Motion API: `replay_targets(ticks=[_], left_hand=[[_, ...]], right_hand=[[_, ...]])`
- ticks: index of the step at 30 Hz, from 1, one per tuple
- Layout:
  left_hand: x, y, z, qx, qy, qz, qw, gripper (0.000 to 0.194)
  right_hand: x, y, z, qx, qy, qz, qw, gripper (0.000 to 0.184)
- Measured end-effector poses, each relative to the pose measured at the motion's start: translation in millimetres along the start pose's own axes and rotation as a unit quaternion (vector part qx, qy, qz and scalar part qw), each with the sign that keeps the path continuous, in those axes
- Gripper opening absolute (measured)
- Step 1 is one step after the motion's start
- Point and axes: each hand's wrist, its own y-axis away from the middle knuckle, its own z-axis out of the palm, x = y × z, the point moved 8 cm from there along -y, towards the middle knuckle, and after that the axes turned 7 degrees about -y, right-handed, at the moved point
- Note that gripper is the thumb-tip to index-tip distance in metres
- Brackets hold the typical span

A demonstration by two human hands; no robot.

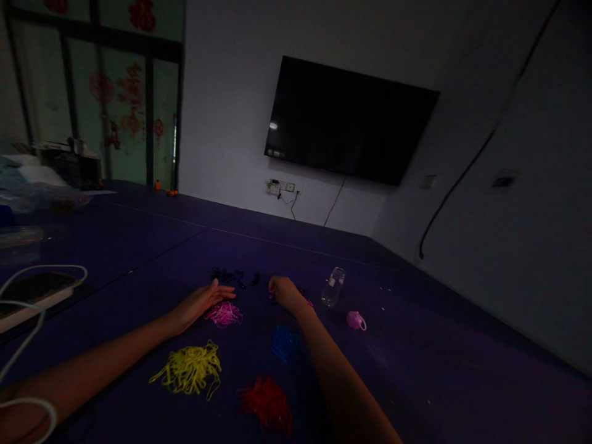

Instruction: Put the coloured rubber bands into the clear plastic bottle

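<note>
My left hand (202, 304) rests with its fingers stretched out beside a small heap of pink elastic bands (224, 314). My right hand (284, 292) is closed, fingertips bent down to the table over a few dark and pink bands; what is between them is hidden. Black bands (227, 275) lie scattered beyond and between the hands. Closer to me are a yellow heap of bands (190, 369), a red heap (267, 402) and a blue heap (285, 343), the blue one next to my right forearm. A clear bottle (333, 287) stands uncapped right of that hand, near a pink lid with a loop (356, 320).
Everything lies on a dark purple table (439, 345). At its left edge a white cable (28, 345) runs by a pale-sided device (37, 302), with plastic bags (41, 188) farther back. A television (349, 120) hangs on the wall ahead. The room is dim.
</note>
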Motion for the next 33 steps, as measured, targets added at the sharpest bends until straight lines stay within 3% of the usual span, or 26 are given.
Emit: replay_targets(ticks=[7,16,24,33], left_hand=[[-1.7,-0.6,-1.4,0.003,-0.002,-0.003,1.0,0.061],[0.9,1.6,0.6,-0.003,-0.008,-0.007,1.0,0.06],[-3.5,0.4,-1.4,0.011,-0.006,-0.007,1.0,0.064],[-2.1,1.1,-2.1,0.015,-0.007,-0.019,1.0,0.056]], right_hand=[[-4.2,2.0,1.2,0.0,0.031,-0.011,0.999,0.033],[-14.4,-2.2,-14.4,0.038,0.008,-0.027,0.999,0.037],[-13.0,3.8,-22.3,-0.025,0.002,0.032,0.999,0.028],[0.1,4.0,-10.1,-0.046,0.048,0.033,0.997,0.024]])
